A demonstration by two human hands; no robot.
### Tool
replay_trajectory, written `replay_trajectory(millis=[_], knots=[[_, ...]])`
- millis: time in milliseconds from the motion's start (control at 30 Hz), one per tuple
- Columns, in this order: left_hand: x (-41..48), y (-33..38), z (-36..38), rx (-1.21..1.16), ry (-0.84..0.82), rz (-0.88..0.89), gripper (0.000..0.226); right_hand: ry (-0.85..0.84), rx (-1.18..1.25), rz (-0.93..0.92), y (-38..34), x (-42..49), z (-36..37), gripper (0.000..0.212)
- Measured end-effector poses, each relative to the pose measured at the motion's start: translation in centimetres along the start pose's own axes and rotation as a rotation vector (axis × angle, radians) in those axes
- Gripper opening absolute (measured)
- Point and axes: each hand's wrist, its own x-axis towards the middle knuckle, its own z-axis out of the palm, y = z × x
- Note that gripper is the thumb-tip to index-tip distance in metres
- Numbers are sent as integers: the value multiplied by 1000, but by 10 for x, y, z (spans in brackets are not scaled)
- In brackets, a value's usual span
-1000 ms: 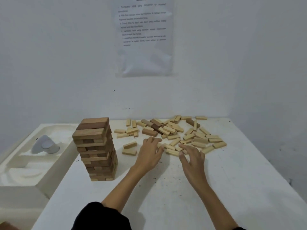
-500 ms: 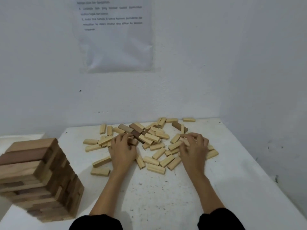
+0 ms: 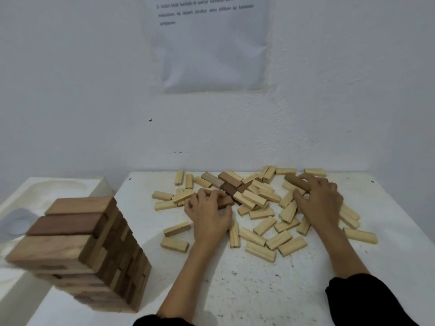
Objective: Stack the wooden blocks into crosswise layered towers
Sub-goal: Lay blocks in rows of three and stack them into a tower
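- Since half a second ago, your right hand (image 3: 320, 203) has curled round a dark block (image 3: 297, 182) at the pile's far right.
- Your left hand (image 3: 209, 215) grips a brown block (image 3: 224, 201) at the pile's left side.
- Pale loose blocks (image 3: 263, 228) lie scattered on the white table (image 3: 235, 290); the tower (image 3: 82, 250) stands near left.
- Print on the wall sheet (image 3: 211, 50) is too blurred to read.

**Surroundings, head view**

White table (image 3: 235, 290) is showing dark specks across its top. Printed sheet (image 3: 209, 43) is hanging on the white wall (image 3: 70, 90), text too blurred to read. Small dark mark (image 3: 150, 120) is sitting on the wall below it. White moulded tray (image 3: 66, 184) is lying just left of the table, holding a pale round object (image 3: 14, 223).
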Motion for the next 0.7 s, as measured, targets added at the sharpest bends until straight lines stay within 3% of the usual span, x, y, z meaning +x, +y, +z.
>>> replay_trajectory(millis=[233, 533, 700], knots=[[-4, 3, -1, -115, 49, 149, 40, -51, 73, 59, -1, 1, -5, 22], [-1, 1, -2, -68, -186, 298, 37, -98, 344, 17, 0, 4, -12, 17], [-5, 2, -7, 15, -140, 290, 47, -51, 551, -7, -7, 5, -20, 31]])
